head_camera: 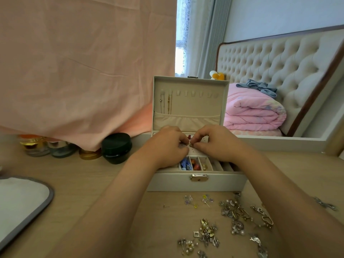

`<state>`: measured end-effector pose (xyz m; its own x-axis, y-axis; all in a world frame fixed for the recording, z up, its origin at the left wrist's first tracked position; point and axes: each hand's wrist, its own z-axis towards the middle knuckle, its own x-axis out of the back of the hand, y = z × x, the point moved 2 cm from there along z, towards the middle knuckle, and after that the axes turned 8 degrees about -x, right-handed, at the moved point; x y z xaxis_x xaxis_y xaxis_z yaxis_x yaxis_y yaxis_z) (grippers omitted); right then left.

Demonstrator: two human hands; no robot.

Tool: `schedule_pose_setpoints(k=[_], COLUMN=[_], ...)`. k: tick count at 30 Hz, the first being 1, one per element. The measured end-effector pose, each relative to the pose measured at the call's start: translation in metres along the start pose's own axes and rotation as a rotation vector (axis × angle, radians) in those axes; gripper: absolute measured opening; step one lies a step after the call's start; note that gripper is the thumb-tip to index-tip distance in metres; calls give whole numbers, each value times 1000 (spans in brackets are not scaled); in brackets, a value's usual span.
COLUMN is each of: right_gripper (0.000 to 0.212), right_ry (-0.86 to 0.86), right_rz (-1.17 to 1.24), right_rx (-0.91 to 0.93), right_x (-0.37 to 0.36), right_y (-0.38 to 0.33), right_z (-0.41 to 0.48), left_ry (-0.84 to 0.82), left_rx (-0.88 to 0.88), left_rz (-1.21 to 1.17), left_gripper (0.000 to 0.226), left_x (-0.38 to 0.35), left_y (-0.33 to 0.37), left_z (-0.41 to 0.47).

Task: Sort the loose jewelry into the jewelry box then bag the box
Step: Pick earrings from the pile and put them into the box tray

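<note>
Jewelry box [197, 181] sits mid-frame on a light wooden table [83, 183], with a pink quilt [253, 112] on the bed at upper right. It's white, lid raised, with chains [169, 104] hanging inside. The front compartments hold blue beads [184, 163], red beads [194, 163] and a gold ring [204, 166]. Left hand [167, 144] and right hand [214, 142] pinch a small stud [191, 145] over the tray. Loose jewelry [236, 215] lies at lower right.

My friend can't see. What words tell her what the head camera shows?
A person's left hand and right hand meet over an open cream jewelry box, pinching a tiny earring together. Loose silver and gold jewelry lies scattered on the light wooden table in front of the box; a round black jar stands to its left.
</note>
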<state>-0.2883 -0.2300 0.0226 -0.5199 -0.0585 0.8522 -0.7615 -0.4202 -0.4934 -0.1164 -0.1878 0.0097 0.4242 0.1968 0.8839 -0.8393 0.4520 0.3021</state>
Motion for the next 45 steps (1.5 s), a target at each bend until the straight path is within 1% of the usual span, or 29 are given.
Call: schedule_pose_setpoints(k=[7,11,13,15,18,23,25,26,28,30,32,38,43,45], right_gripper=[11,14,10,9,9,10,15,17,21,25,28,35,27,25], right_ry=[8,32,23,-8,-54,-103,-130,-137,-147,-140,-115,-89,-119,-129], right_rz=[23,39,31,36,47,-65,-176,-255,-389,-456,-502,-631,-598,-589], right_rx=[0,17,23,27,49,57,66,77,92,130,173,255,243,242], right_x=[5,20,26,32,38,25,14,10,4,-1,-4,-15,-19,-21], right_y=[-2,-9,-10,-11,-17,-27,-29,-29,-31,-30,-30,-20,-15,-15], right_z=[-4,-20,-33,-51,-78,-115,-123,-125,-128,-129,-129,-130,-127,-127], left_ry=[27,108,130,107,61,-13,-44,-54,-87,-109,-119,-113,-81,-73], left_rx=[2,20,23,9,-9,-49,-59,-63,-83,-130,-166,-202,-194,-176], left_rz=[-11,24,-1,-9,44,46,55,64,86,104,125,146,108,78], left_gripper=[35,25,19,17,11,5,4,7,21,35,39,34,24,24], left_x=[5,16,23,29,36,29,20,15,4,-5,-10,-19,-21,-23], left_y=[5,20,31,43,61,75,72,70,67,65,64,56,53,51], left_z=[0,0,-2,-8,-26,-74,-91,-99,-111,-117,-119,-121,-121,-121])
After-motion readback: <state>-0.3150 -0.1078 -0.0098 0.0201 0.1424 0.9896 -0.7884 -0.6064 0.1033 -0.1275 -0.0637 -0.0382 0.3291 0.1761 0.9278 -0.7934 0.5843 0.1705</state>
